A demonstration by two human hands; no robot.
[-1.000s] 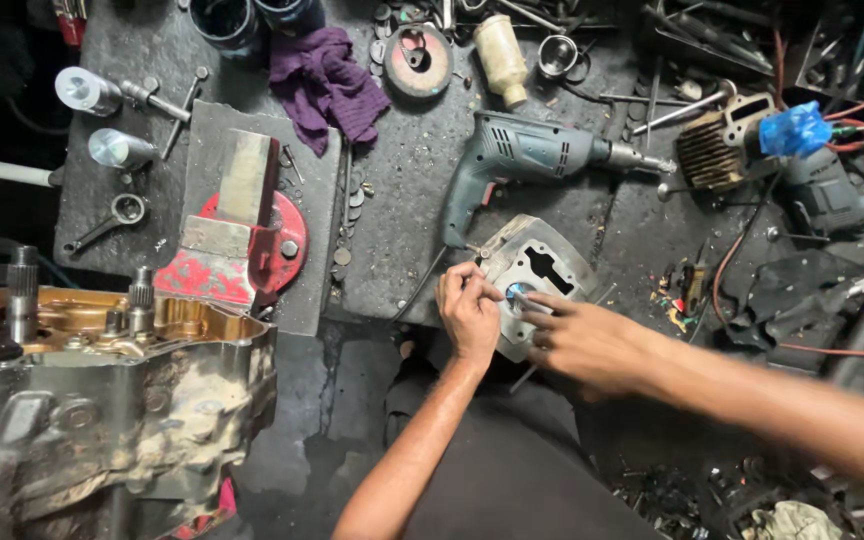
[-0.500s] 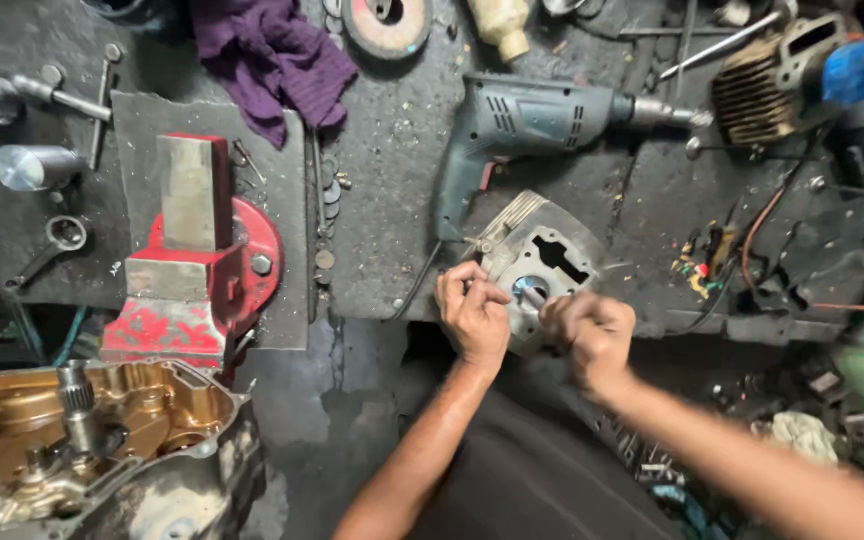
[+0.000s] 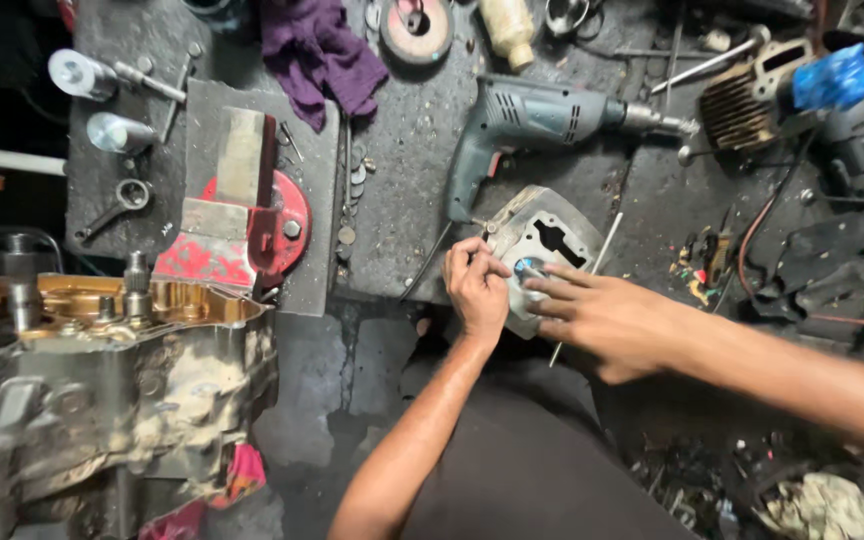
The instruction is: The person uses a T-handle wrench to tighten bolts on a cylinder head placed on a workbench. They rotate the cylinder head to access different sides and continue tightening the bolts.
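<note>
Grimy workbench (image 3: pixel 402 200), seen from above. Landmark: grey metal cylinder block (image 3: pixel 542 245), lying at the bench's near edge just below the electric drill (image 3: pixel 542 120). Left hand (image 3: pixel 477 290) pinches a small part at the block's round opening; right hand (image 3: pixel 607 315), fingers spread, steadies the block. Fitting appears underway, not finished. Compared with half a second earlier, the right hand's fingers have opened out; red vise (image 3: pixel 237 220) sits well left.
</note>
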